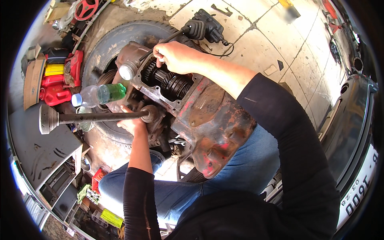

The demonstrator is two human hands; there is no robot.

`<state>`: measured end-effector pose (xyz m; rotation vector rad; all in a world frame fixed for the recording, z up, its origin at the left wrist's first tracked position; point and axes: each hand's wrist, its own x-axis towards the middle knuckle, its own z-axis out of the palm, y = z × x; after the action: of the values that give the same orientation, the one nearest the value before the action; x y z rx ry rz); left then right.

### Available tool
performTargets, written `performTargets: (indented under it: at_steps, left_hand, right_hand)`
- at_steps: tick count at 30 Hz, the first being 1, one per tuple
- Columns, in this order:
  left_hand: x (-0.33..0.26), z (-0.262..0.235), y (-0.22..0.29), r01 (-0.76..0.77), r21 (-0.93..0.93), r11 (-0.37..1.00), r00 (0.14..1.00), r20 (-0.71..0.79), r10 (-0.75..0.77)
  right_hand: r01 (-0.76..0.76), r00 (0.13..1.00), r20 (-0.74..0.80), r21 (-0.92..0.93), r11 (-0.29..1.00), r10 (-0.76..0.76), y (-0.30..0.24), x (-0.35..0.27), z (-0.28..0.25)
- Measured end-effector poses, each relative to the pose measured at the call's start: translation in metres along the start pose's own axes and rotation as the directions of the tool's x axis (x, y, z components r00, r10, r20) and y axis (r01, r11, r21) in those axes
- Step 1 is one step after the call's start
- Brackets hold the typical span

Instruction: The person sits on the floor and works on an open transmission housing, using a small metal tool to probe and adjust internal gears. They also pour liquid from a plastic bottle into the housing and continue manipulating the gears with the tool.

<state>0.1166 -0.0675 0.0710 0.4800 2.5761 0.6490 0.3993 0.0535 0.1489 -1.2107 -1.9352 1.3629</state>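
- Head view: I am bent over a rusty red gearbox (200, 116) that rests on an old tyre (120, 44) and partly across my lap. Its top cover is off, so the dark, oily gears (170, 82) show in the open housing.
- My right hand (174, 56) is curled shut around the thin gear lever (168, 39) just above the opening; the lever runs up and away to a black rubber boot (196, 29).
- My left hand (132, 123) sits under the front end of the casing, fingers wrapped about the inner end of a long steel shaft (96, 117) (its flanged end points out to my left). I cannot tell how tight that hold is, as the fingers are mostly hidden.
- I judge the step to be working the lever while steadying the shaft; the next move calls for small, firm pushes with the casing kept from rolling off the tyre.
- A plastic bottle (100, 95) with green liquid lies against the casing, and red jerrycans (56, 90) stand farther left.
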Motion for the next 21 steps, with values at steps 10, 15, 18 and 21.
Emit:
performTargets:
  at_steps: [10,15,18,21]
  left_hand:
    - [-0.002,-0.004,0.002,0.000,-0.003,1.000,1.000,-0.014,0.000]
    - [0.003,-0.003,-0.001,0.001,0.000,1.000,1.000,-0.011,-0.001]
    - [0.000,-0.003,0.002,0.012,0.001,1.000,1.000,0.001,-0.012]
    - [-0.006,-0.003,0.007,0.020,0.010,1.000,1.000,0.006,-0.020]
  right_hand:
    - [-0.020,1.000,0.022,-0.057,0.998,0.021,-0.012,0.003,0.000]
    - [-0.079,0.997,0.003,-0.010,0.997,0.079,-0.019,0.005,-0.006]
    - [0.022,0.997,-0.076,-0.108,0.994,-0.030,-0.010,0.002,0.000]
    - [-0.033,0.998,-0.050,-0.061,0.998,0.030,-0.011,0.000,0.002]
